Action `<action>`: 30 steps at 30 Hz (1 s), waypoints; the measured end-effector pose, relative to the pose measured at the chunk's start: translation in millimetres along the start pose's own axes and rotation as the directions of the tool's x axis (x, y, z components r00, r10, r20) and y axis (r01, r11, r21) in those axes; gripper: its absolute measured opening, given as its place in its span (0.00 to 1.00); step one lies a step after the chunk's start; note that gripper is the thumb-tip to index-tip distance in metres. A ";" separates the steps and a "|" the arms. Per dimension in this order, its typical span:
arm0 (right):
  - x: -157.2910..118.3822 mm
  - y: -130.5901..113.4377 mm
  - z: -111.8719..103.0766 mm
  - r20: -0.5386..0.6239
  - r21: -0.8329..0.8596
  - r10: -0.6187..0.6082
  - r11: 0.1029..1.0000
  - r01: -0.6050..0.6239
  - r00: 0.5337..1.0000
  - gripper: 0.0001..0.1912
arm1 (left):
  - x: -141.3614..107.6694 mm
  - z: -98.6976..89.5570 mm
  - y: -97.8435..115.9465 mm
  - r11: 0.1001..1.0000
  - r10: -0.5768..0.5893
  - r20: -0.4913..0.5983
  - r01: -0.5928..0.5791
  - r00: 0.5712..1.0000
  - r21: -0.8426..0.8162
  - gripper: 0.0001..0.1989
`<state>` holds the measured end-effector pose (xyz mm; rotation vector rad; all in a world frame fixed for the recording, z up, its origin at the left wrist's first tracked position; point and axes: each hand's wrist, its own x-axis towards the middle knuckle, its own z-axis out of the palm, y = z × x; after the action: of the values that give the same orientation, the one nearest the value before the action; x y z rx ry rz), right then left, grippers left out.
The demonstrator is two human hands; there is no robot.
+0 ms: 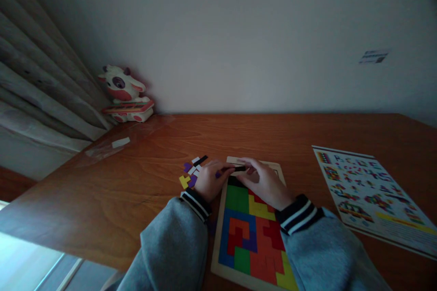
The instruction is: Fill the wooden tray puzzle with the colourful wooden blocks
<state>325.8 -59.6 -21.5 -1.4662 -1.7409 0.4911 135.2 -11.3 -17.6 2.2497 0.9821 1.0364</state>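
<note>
A small black piece [240, 168] is pinched between the fingertips of both hands, over the far end of a wooden puzzle tray [218, 254]. My left hand [210, 179] grips its left end, close to a pile of loose pieces. My right hand [264, 183] has its thumb and fingers at the right end, over the tray's upper part. Green, yellow, red, blue, purple and orange pieces fill much of the tray. The loose pile beside the tray has a yellow piece [185, 182], purple pieces, white pieces and a black bar [200, 161].
A printed sheet of colourful block patterns [372, 191] lies on the brown table [146, 209] at the right. A toy cow with a keyboard [124, 93] sits at the back left, near a curtain [41, 72]. Clear tape with a white label [120, 142] is on the table.
</note>
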 end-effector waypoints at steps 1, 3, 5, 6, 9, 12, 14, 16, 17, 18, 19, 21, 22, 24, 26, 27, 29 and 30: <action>0.3 -2.1 -1.1 0.007 0.027 -0.024 0.999 0.023 1.000 0.20 | 0.9 0.7 0.8 1.000 0.030 0.013 -0.030 0.999 0.008 0.05; 1.2 -5.4 -2.8 -0.008 0.050 -0.051 0.997 0.051 0.999 0.12 | 1.9 1.4 3.2 0.997 0.077 0.018 -0.078 0.997 0.014 0.06; 2.3 -5.4 -3.6 -0.047 0.025 -0.050 0.998 0.051 0.998 0.09 | 2.2 -0.6 4.2 0.994 0.098 -0.006 -0.098 0.995 0.058 0.07; 2.8 -3.9 -3.6 -0.064 -0.007 -0.046 0.999 0.045 0.997 0.09 | 2.0 -3.6 3.2 0.990 0.100 -0.021 -0.097 0.995 0.106 0.08; 3.1 3.6 -2.6 -0.069 -0.120 -0.043 0.992 0.035 0.997 0.09 | -0.2 -21.4 -6.7 0.948 0.070 -0.031 -0.057 0.997 0.313 0.10; 1.7 9.3 -0.7 -0.034 -0.186 -0.058 0.981 0.050 0.998 0.09 | -4.2 -45.3 -22.7 0.884 -0.017 -0.017 0.023 1.000 0.466 0.09; 0.3 9.6 0.2 -0.025 -0.245 -0.076 0.967 0.067 0.997 0.08 | -6.2 -56.9 -30.9 0.841 -0.061 -0.022 0.063 0.998 0.537 0.10; -1.1 8.0 0.1 -0.007 -0.310 -0.101 0.946 0.094 0.995 0.09 | -6.5 -61.8 -34.5 0.815 -0.095 0.007 0.074 0.995 0.575 0.10; -1.7 6.8 -0.4 0.004 -0.336 -0.114 0.936 0.108 0.994 0.09 | -6.1 -61.9 -34.6 0.806 -0.109 0.026 0.074 0.994 0.587 0.10; -2.2 5.5 -1.2 0.017 -0.353 -0.125 0.927 0.123 0.992 0.10 | -5.5 -60.9 -33.8 0.801 -0.119 0.039 0.072 0.992 0.595 0.10; -2.7 4.2 -2.1 0.032 -0.368 -0.138 0.919 0.140 0.990 0.11 | -4.9 -59.1 -32.6 0.797 -0.123 0.048 0.070 0.991 0.601 0.10; -3.4 1.9 -4.2 0.059 -0.394 -0.161 0.903 0.171 0.985 0.13 | -3.9 -55.0 -30.1 0.793 -0.119 0.069 0.053 0.990 0.607 0.10; -3.6 0.8 -5.1 0.070 -0.404 -0.170 0.896 0.184 0.983 0.13 | -3.6 -53.2 -29.3 0.795 -0.112 0.086 0.037 0.990 0.605 0.09; -3.5 -1.1 -6.3 0.088 -0.417 -0.181 0.886 0.201 0.979 0.15 | -3.6 -50.8 -29.7 0.807 -0.094 0.127 0.001 0.987 0.591 0.09; -2.6 -2.5 -6.7 0.079 -0.412 -0.180 0.890 0.197 0.980 0.15 | -4.1 -49.4 -32.7 0.824 -0.075 0.146 -0.022 0.986 0.566 0.11; -2.0 -2.9 -6.7 0.062 -0.397 -0.176 0.899 0.186 0.982 0.15 | -4.4 -48.9 -34.8 0.834 -0.063 0.143 -0.027 0.988 0.551 0.12; -0.6 -2.7 -6.4 0.010 -0.348 -0.156 0.926 0.150 0.988 0.15 | -4.8 -47.7 -38.5 0.849 -0.025 0.121 -0.042 0.992 0.526 0.13; 0.1 -2.4 -6.2 -0.018 -0.315 -0.142 0.940 0.129 0.990 0.15 | -4.7 -46.9 -39.3 0.855 0.005 0.105 -0.059 0.994 0.516 0.13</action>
<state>329.0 -61.3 -16.0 -1.5444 -1.9372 0.1132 79.9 15.4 -17.4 2.7248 1.3068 0.7143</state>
